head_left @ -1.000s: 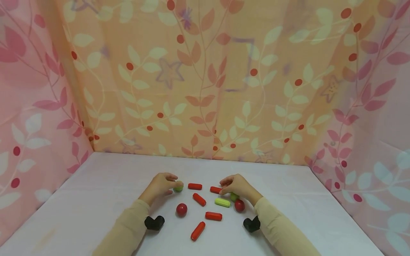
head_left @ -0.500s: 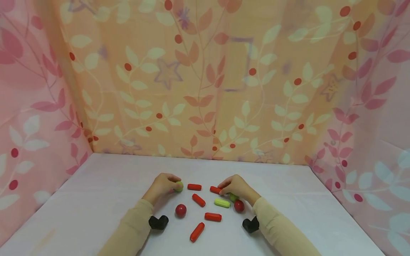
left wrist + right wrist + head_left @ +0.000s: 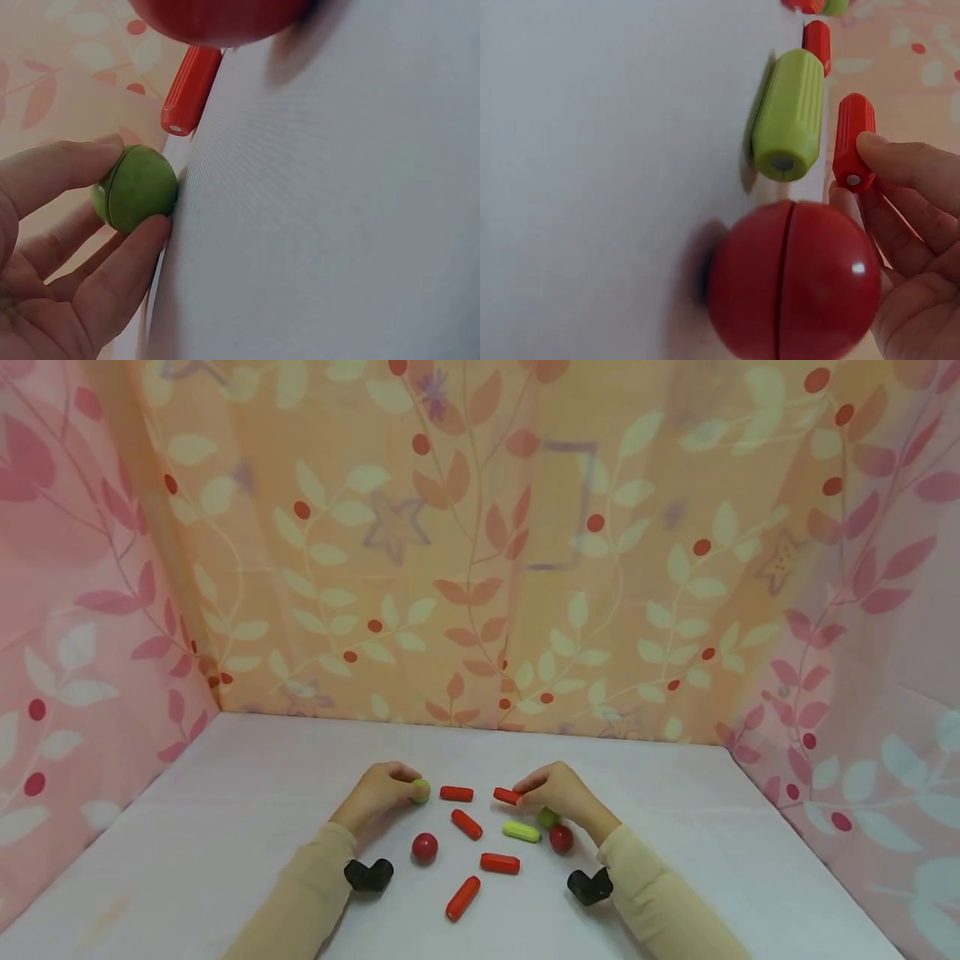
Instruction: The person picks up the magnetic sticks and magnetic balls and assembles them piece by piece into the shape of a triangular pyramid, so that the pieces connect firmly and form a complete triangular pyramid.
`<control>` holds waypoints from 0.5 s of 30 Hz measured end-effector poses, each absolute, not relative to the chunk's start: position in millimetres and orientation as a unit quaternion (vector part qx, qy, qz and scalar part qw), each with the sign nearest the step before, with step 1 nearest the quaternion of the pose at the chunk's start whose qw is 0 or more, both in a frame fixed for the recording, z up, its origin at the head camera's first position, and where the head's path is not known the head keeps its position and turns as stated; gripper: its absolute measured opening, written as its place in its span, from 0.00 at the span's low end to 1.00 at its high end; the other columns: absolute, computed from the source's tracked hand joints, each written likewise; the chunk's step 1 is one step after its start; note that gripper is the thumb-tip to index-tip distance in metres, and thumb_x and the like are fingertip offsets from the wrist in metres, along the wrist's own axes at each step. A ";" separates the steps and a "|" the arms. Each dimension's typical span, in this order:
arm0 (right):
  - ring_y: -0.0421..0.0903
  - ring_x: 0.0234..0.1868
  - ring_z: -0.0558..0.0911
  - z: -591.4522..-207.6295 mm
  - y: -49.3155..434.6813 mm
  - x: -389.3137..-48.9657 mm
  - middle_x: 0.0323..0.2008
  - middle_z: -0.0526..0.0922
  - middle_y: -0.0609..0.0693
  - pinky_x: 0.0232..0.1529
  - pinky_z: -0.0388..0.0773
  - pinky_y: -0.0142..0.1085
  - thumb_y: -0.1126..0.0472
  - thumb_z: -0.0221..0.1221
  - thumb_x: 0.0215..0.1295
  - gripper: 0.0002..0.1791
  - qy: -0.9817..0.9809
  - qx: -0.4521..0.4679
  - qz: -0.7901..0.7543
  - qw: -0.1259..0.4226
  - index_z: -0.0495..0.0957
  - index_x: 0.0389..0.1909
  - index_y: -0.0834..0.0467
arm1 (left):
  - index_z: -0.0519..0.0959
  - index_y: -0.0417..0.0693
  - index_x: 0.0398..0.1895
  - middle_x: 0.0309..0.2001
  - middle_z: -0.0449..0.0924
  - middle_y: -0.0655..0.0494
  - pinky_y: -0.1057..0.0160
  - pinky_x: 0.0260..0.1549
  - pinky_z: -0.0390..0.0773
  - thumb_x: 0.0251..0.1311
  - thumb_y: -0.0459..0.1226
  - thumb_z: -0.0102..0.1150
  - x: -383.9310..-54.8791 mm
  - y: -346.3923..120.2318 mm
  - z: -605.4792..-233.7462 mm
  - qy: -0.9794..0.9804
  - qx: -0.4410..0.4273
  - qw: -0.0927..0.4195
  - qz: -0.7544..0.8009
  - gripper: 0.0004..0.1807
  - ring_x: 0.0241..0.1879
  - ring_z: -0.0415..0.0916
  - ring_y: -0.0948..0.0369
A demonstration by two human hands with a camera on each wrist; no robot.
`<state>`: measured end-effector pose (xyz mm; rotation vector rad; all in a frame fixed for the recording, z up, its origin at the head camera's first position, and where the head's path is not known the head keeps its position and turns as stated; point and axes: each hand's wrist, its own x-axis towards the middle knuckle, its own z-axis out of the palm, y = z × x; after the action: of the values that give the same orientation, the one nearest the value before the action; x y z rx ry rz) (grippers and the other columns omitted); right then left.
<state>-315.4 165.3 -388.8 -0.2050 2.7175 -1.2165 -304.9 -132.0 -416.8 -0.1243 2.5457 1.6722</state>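
Note:
In the left wrist view, my left hand (image 3: 67,255) grips a small green ball (image 3: 139,187) with a seam, thumb on one side and fingers on the other. My right hand (image 3: 558,792) pinches a short red ribbed stick (image 3: 855,139) between thumb and fingers. That stick hangs clear of the white surface in the right wrist view. A yellow-green ribbed stick (image 3: 521,832) lies just below my right hand. Beside it are a second green ball (image 3: 549,817), partly hidden by the hand, and a red ball (image 3: 561,839).
Between the hands several other red sticks lie scattered, one red stick (image 3: 456,793) close to the left hand. Another red ball (image 3: 424,848) rests near the left wrist. Black wrist devices (image 3: 369,875) sit at both cuffs. Patterned cloth (image 3: 480,568) encloses the white table (image 3: 247,777).
My left fingers have closed more firmly around the green ball. My right hand has raised the red stick slightly off the table. The other sticks and balls stay in place.

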 end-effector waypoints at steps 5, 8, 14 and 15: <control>0.44 0.41 0.78 -389.7 166.3 -311.0 0.38 0.88 0.46 0.42 0.76 0.36 0.62 0.71 0.53 0.08 0.909 -0.075 -0.403 0.073 0.90 0.36 0.52 | 0.84 0.40 0.45 0.48 0.83 0.47 0.61 0.48 0.82 0.55 0.35 0.70 -306.1 -130.3 -419.7 0.815 -0.050 0.054 0.575 0.15 0.47 0.79 0.58; 0.44 0.42 0.78 -388.4 168.3 -309.7 0.39 0.88 0.46 0.45 0.77 0.38 0.61 0.71 0.54 0.08 0.908 -0.077 -0.406 0.065 0.90 0.36 0.51 | 0.85 0.40 0.46 0.49 0.83 0.46 0.61 0.48 0.82 0.54 0.35 0.70 -307.7 -129.0 -418.7 0.810 -0.054 0.052 0.581 0.15 0.48 0.79 0.58; 0.44 0.42 0.79 -387.8 171.7 -307.2 0.40 0.89 0.47 0.48 0.78 0.40 0.60 0.71 0.56 0.08 0.900 -0.073 -0.426 0.060 0.90 0.38 0.52 | 0.84 0.40 0.47 0.50 0.83 0.46 0.61 0.49 0.82 0.55 0.35 0.70 -306.4 -131.1 -417.3 0.816 -0.056 0.055 0.572 0.16 0.48 0.79 0.57; 0.44 0.43 0.79 -388.5 172.6 -306.0 0.40 0.89 0.47 0.48 0.78 0.40 0.60 0.71 0.56 0.08 0.898 -0.071 -0.430 0.060 0.90 0.38 0.52 | 0.84 0.40 0.48 0.50 0.83 0.46 0.61 0.49 0.82 0.56 0.35 0.69 -305.7 -131.0 -417.5 0.818 -0.053 0.056 0.570 0.16 0.48 0.79 0.57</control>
<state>-306.0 172.6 -388.5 -0.2139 2.7191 -1.3013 -305.7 -131.0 -417.5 -0.1617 2.4821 1.7295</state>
